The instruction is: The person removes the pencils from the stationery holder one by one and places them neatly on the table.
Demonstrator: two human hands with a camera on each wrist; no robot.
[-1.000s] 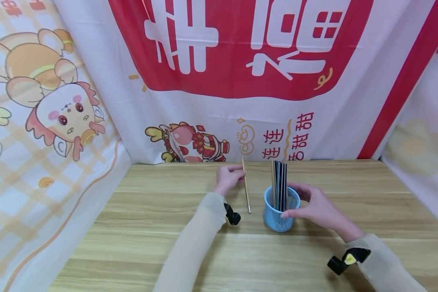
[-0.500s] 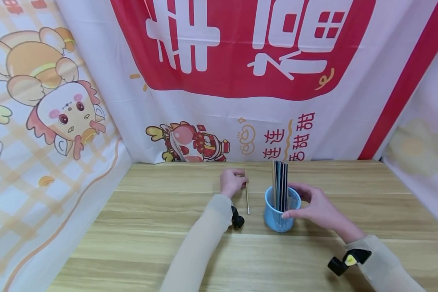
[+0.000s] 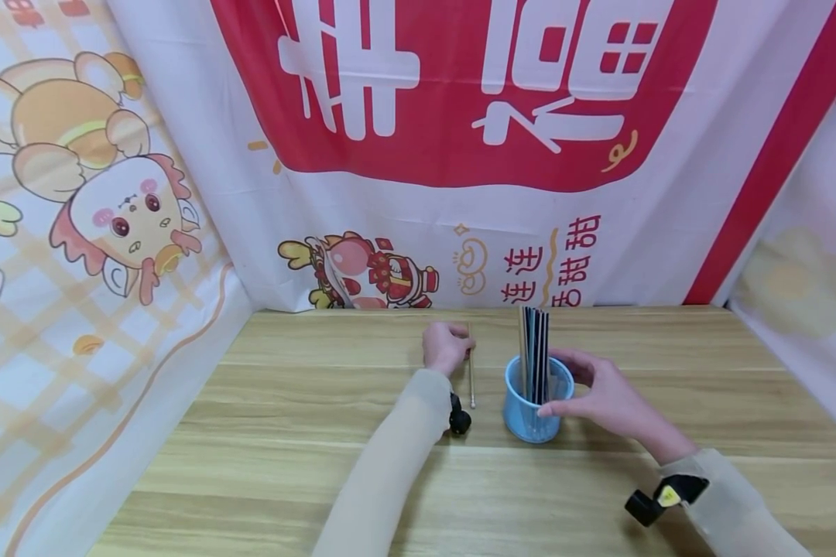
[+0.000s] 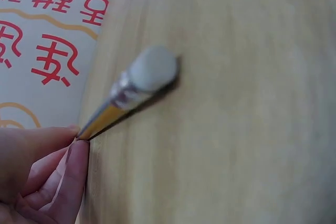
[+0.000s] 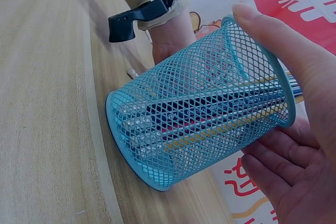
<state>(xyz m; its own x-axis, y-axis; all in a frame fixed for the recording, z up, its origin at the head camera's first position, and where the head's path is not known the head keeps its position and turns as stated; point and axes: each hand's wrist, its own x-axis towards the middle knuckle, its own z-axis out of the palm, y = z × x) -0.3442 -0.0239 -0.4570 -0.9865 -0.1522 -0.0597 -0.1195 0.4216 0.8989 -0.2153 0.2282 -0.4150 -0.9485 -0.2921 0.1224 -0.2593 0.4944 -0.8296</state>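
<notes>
In the head view my left hand pinches a yellow pencil low over the table. The left wrist view shows the thumb and fingertips around the pencil's shaft, its white eraser toward the camera and a dark shadow close beside it. Whether the pencil touches the wood I cannot tell. To the right stands a light blue mesh pen holder, upright, with several dark and yellow pencils inside. My right hand grips the holder's upper part, thumb at the near rim and fingers behind.
The wooden table reaches back to a white cloth backdrop with red and white characters. A patterned cloth hangs along the left side and another cloth along the right.
My left hand has shifted slightly right and toward me, and the pencil has gone from slanting to nearly straight and lower. The right hand and the holder have stayed put.
</notes>
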